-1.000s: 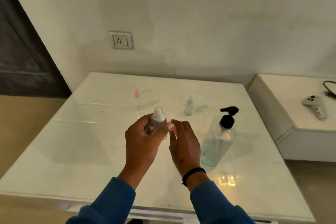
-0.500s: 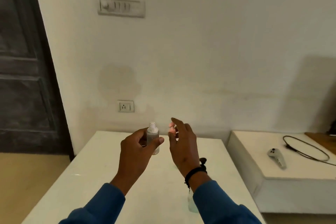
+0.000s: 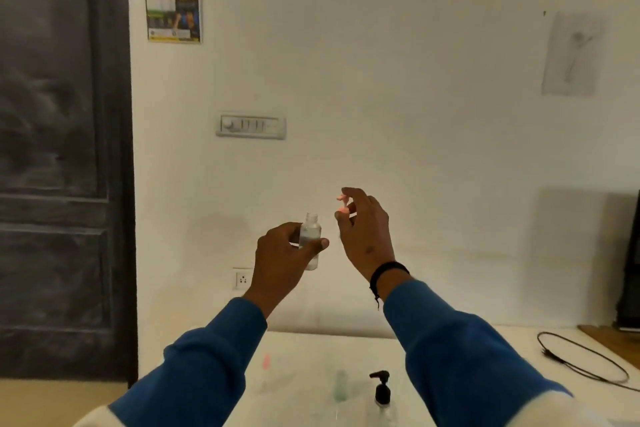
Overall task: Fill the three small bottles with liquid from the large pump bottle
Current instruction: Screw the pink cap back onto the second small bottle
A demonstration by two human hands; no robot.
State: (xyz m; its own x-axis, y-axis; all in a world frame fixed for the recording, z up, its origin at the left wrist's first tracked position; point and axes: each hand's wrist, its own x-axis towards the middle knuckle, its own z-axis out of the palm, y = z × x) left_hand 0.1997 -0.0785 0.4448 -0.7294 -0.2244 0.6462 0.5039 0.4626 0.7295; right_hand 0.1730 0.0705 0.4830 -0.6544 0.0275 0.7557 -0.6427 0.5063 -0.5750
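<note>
the left hand (image 3: 282, 253) grips a small clear bottle (image 3: 310, 236) upright in the air in front of the wall, fingers and thumb curled round its body, its neck uncapped. just beside it the right hand (image 3: 365, 236) pinches a small pink cap (image 3: 343, 204) at its fingertips, apart from the bottle's neck. below, on the white table (image 3: 311, 350), stand the large pump bottle (image 3: 382, 392), a blurred greenish small bottle (image 3: 341, 385) and a pink-topped small bottle (image 3: 266, 362).

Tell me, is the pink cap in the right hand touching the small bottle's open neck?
Apart. The head view shows bare wall between the pink cap and the small bottle.
</note>
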